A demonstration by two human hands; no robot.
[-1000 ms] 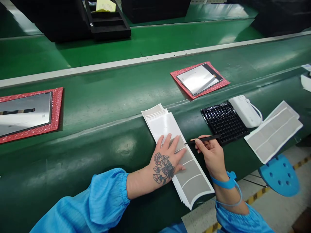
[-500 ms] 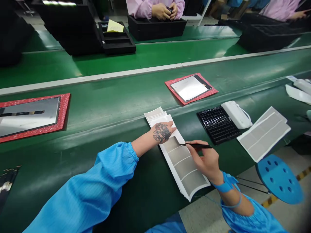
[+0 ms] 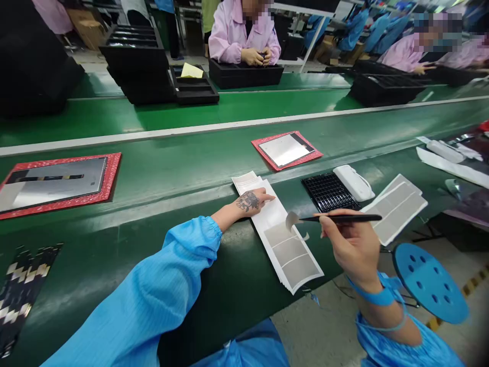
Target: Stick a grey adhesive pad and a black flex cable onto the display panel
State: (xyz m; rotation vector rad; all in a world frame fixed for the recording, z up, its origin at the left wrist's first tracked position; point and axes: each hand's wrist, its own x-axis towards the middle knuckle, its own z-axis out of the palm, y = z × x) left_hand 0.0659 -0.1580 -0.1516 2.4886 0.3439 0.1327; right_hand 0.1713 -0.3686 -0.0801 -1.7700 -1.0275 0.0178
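My left hand (image 3: pixel 252 201) lies on a stack of white backing sheets (image 3: pixel 277 204), index finger stretched out, pressing the upper part down. My right hand (image 3: pixel 353 250) grips black tweezers (image 3: pixel 347 218) to the right of the stack. At the tweezers' tip hangs a thin grey sticker (image 3: pixel 292 220), curled and lifted off the top sheet, with a pale strip dangling beside it. Several grey sticker panels (image 3: pixel 296 252) lie flat on the lower part of that sheet. Whether the sticker's lower edge still touches the sheet, I cannot tell.
Beyond the stack, a display panel (image 3: pixel 286 149) rests on red bubble wrap; another panel (image 3: pixel 69 181) is at left. On the right are a black grid tray (image 3: pixel 328 192), a white case (image 3: pixel 353 182) and more sticker sheets (image 3: pixel 399 209). A blue stool (image 3: pixel 430 283) stands lower right.
My right hand has moved right and away from the sheet, and the tweezers have peeled up a grey sticker. My left hand stays on the stack. The head view has tilted up.
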